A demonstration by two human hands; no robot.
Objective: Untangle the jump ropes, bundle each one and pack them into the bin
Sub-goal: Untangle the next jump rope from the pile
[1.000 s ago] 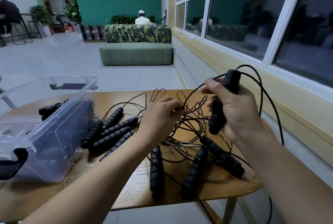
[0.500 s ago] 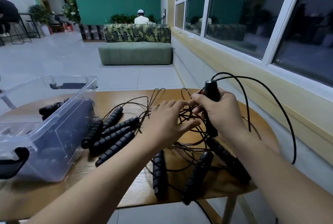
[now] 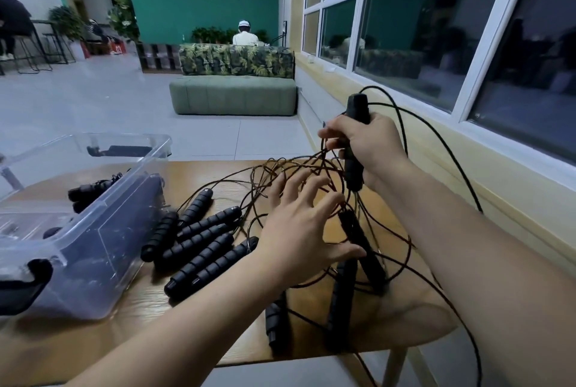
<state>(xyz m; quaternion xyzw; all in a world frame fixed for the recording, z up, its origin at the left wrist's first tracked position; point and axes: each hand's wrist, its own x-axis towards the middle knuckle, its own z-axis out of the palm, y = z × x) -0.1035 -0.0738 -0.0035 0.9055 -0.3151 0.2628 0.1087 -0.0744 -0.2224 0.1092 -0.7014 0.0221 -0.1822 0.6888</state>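
A tangle of thin black cords (image 3: 299, 174) lies on the round wooden table (image 3: 405, 321). My right hand (image 3: 371, 149) grips one black jump rope handle (image 3: 355, 143) upright above the tangle, its cord looping off to the right. Spread flat with straight fingers, my left hand (image 3: 299, 230) presses on the cords. Several ribbed black handles (image 3: 202, 243) lie side by side left of that hand, and more handles (image 3: 343, 299) lie under and in front of it. The clear plastic bin (image 3: 93, 237) stands at the left with a bundled rope (image 3: 90, 191) inside.
The table's front edge runs just below the near handles, and one cord (image 3: 467, 318) hangs over its right side. A windowed wall (image 3: 452, 168) runs close along the right. Behind the table are open tiled floor, a green sofa (image 3: 233, 96) and seated people far back.
My right hand rose slightly with the handle after dipping toward the tangle. My left hand went from pinching the cords to lying spread flat on them.
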